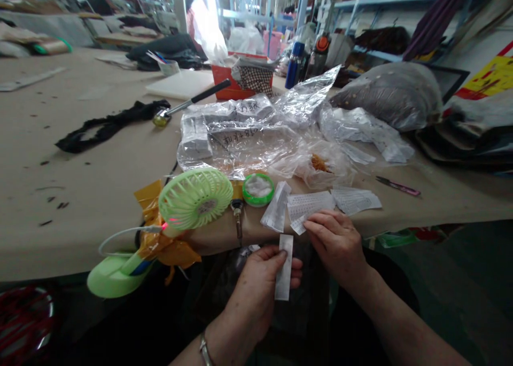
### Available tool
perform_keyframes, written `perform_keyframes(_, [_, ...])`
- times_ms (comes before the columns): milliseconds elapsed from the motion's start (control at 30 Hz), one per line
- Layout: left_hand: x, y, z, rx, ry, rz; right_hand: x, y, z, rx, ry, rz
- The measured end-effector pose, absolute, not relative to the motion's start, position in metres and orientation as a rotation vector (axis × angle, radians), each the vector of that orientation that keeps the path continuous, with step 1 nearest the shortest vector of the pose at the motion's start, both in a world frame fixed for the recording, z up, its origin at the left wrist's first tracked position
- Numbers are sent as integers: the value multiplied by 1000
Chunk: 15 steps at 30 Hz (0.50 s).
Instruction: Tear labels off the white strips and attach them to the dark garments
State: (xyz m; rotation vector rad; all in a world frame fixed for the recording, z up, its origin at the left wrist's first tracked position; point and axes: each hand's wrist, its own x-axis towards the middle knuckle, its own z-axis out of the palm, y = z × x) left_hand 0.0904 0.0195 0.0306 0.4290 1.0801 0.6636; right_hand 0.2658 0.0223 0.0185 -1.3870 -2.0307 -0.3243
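My left hand (pixel 260 283) holds a narrow white printed strip (pixel 285 275) upright between thumb and fingers, just off the table's front edge. To its right, my right hand (pixel 336 240) has its fingertips on the lower edge of a fanned stack of printed strips (pixel 308 205) lying on the table. Another fan of strips (pixel 356 199) lies to the right, and a smaller bundle (pixel 276 207) to the left. Beside that bundle is a round green container (pixel 258 189) with white material inside.
A green fan (pixel 196 199) is taped at the table edge on the left. Clear plastic bags (pixel 248 136) lie behind the strips. A pink-handled tool (pixel 398 186) rests at right, a hammer-like tool (pixel 192 103) and black cloth (pixel 112 124) at back left.
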Motion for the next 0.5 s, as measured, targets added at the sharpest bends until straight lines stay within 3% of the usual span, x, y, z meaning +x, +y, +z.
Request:
perform_keyframes(300, [95,23,38,374,812,640,254,-1,25,-956,-2071,53])
perform_keyframes(500, [96,19,39,322,713,675,248,-8,23,-914,-2139,103])
